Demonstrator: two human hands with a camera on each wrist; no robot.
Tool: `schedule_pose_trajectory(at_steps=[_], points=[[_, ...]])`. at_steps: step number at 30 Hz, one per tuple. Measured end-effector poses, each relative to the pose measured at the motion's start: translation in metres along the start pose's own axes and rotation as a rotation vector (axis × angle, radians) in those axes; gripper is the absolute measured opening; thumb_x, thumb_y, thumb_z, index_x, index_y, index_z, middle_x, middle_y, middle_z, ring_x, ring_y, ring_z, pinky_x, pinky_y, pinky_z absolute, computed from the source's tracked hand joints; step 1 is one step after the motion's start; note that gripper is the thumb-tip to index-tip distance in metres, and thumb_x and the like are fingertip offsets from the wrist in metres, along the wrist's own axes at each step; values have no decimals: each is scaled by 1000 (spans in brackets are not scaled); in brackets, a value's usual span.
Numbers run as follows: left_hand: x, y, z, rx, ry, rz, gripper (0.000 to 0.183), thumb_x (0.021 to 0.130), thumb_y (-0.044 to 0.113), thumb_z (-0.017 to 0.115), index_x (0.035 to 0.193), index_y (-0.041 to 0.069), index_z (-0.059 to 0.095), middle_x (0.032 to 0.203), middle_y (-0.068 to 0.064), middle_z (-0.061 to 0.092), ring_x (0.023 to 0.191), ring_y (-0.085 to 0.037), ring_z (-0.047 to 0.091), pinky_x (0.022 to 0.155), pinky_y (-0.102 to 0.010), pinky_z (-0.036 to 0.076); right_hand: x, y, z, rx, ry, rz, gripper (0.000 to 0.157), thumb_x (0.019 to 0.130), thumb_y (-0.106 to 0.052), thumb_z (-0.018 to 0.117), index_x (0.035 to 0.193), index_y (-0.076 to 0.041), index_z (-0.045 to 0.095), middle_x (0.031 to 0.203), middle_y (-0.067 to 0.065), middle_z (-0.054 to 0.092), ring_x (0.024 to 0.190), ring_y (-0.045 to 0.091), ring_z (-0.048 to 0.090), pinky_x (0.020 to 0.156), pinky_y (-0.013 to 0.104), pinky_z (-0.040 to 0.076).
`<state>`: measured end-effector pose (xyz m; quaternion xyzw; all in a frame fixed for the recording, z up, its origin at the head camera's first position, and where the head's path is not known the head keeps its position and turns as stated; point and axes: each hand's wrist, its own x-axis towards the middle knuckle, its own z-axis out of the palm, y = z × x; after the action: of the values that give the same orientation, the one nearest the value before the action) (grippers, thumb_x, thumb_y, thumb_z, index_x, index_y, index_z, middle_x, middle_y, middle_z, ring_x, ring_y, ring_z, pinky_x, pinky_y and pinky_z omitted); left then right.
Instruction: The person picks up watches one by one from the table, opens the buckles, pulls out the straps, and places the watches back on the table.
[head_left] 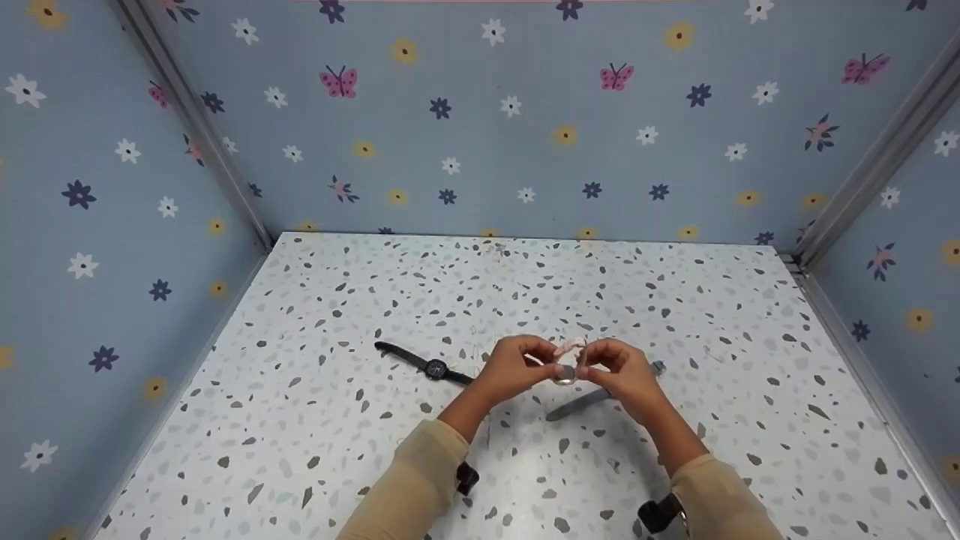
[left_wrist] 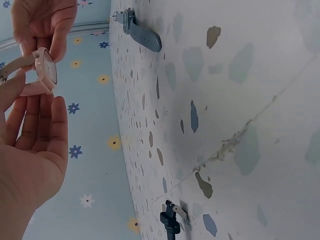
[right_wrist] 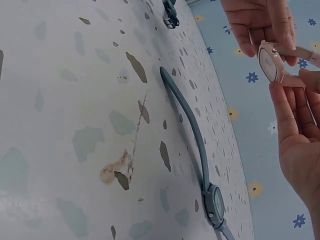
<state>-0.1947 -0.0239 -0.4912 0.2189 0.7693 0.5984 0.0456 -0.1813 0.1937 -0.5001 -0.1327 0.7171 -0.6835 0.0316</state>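
A pink wristwatch (head_left: 568, 373) with a round face is held up above the table between both hands. My left hand (head_left: 516, 369) pinches one side of it, and my right hand (head_left: 622, 373) pinches the other. In the left wrist view the watch (left_wrist: 47, 70) shows its case edge-on, with the pink strap bent back behind it. The right wrist view shows the dial of the watch (right_wrist: 268, 62) turned outward. Beneath the right hand lies a grey-blue watch (head_left: 577, 406), partly hidden by that hand. A black watch (head_left: 435, 369) lies beside the left hand, its strap end covered by the forearm.
The white speckled table (head_left: 360, 285) meets a blue flowered wall (head_left: 480, 150) at the back, with similar panels at left and right. Metal rails (head_left: 187, 112) run along the corners. Small black devices (head_left: 660, 514) sit at both wrists.
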Motion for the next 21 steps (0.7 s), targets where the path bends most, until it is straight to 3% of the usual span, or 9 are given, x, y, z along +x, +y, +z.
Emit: schedule_pose_trajectory(at_steps=[6,14,21], points=[[-1,1,1,49,49,71,15,84,5,76,98,0,74,91,-4,69,84,-12,66,72,-26,58,-1,-2,-1,-19,35,2,30,80,1,78,106,9,65,104,23,64,95,26,62,81,28,55],[-3,1,-2,92,60,58,15,84,4,77,99,3,75,92,-4,68,87,-12,66,73,-23,57,0,-11,-3,-73,48,-38,39,82,-2,78,117,7,64,111,16,67,101,24,64,84,31,57],[-4,-2,-1,57,71,34,16,85,5,76,100,4,75,95,-5,69,92,-18,66,75,-26,58,2,-17,-1,-143,35,-67,27,83,-9,78,108,-1,70,103,12,69,97,22,66,82,32,58]])
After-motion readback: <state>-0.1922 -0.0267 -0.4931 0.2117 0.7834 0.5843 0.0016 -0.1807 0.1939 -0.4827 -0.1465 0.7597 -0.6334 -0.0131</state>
